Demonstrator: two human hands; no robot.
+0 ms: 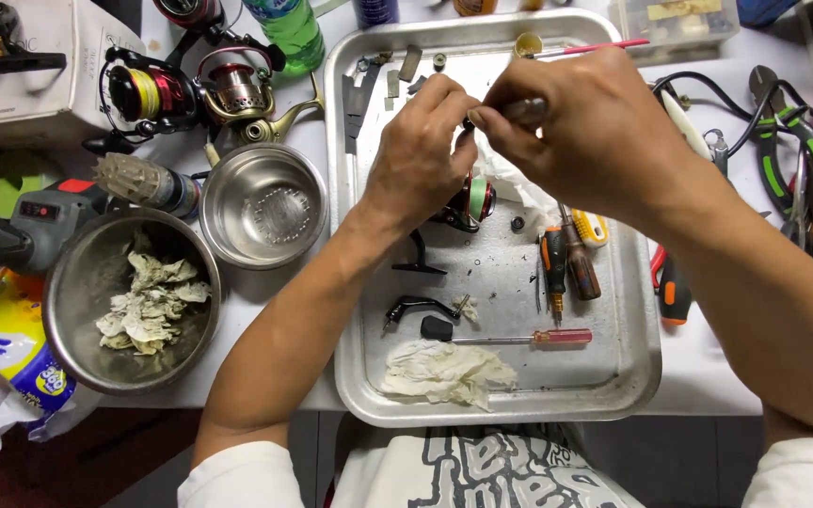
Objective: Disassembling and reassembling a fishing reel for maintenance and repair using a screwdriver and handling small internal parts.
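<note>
Over a metal tray (632, 367), my left hand (421, 155) and my right hand (581, 127) meet fingertip to fingertip. The right pinches a small silver metal part (526, 110); the left touches its dark end. What the part is cannot be told. Just below the hands, a black fishing reel with a red and green spool (470, 202) lies on the tray, partly hidden by my left hand. White tissue (519, 188) lies under it.
On the tray lie screwdrivers (568, 263), a red-handled thin tool (538, 336), a black crank handle (416, 308), crumpled tissue (444, 373) and small parts. Left of it stand two steel bowls (265, 202) (87, 273), other reels (190, 89) and a drill (21, 226). Pliers (792, 150) lie right.
</note>
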